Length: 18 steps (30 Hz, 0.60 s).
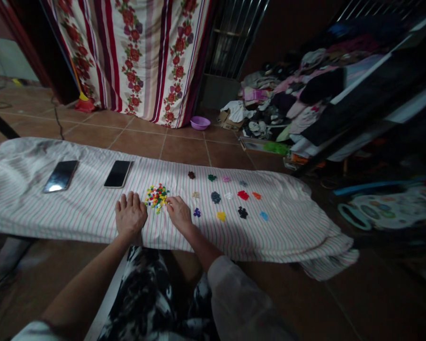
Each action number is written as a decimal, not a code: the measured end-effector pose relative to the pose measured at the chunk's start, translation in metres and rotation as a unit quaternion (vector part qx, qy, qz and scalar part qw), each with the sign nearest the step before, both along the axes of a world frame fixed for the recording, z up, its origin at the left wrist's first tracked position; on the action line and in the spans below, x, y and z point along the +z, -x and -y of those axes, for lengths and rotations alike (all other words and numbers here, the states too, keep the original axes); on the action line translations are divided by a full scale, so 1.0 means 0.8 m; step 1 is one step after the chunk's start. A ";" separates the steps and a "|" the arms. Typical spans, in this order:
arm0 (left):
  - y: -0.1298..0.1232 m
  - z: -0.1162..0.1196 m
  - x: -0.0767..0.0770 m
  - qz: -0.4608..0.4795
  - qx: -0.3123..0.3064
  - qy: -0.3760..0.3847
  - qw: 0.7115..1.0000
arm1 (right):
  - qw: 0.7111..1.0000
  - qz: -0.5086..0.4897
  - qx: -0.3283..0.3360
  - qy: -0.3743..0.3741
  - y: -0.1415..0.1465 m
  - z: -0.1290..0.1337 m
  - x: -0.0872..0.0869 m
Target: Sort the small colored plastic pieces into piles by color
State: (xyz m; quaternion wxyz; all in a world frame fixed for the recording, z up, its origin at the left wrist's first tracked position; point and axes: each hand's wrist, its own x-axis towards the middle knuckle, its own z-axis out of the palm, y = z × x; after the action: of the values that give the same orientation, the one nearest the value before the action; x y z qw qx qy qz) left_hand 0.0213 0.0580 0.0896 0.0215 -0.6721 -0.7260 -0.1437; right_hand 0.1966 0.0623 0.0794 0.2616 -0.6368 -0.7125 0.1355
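Rested the left hand (130, 215) open and flat beside the mixed pile (157, 196), perhaps to steady the striped cloth (85, 203). Held the right hand (179, 213) curled at the pile's edge, grip unclear. Had single-colour clusters (216, 197) spaced apart, perhaps against mixing.

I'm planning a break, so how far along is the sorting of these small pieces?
Looks done: single-colour clusters, like the red cluster and black cluster. In hand: the right hand is at the mixed pile; whether it grips a piece is unclear. Left to sort: that multicoloured pile.
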 end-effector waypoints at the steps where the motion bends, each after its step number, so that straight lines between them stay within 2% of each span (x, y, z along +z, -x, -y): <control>1: 0.000 0.001 0.001 0.000 -0.001 0.001 1.000 | 1.000 0.002 -0.003 -0.005 0.001 0.000 0.000; 8: -0.004 0.006 0.009 -0.004 0.001 0.000 1.000 | 1.000 0.000 -0.016 -0.015 0.003 0.005 -0.001; 18: -0.005 0.008 0.013 -0.003 -0.001 0.004 1.000 | 0.996 -0.081 -0.020 -0.037 -0.005 0.005 -0.005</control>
State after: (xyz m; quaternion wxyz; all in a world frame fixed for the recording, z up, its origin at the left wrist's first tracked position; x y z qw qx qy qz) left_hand 0.0250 0.0516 0.0998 0.0206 -0.6734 -0.7259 -0.1385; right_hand 0.2006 0.0583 0.0752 0.3451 -0.6274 -0.6807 0.1549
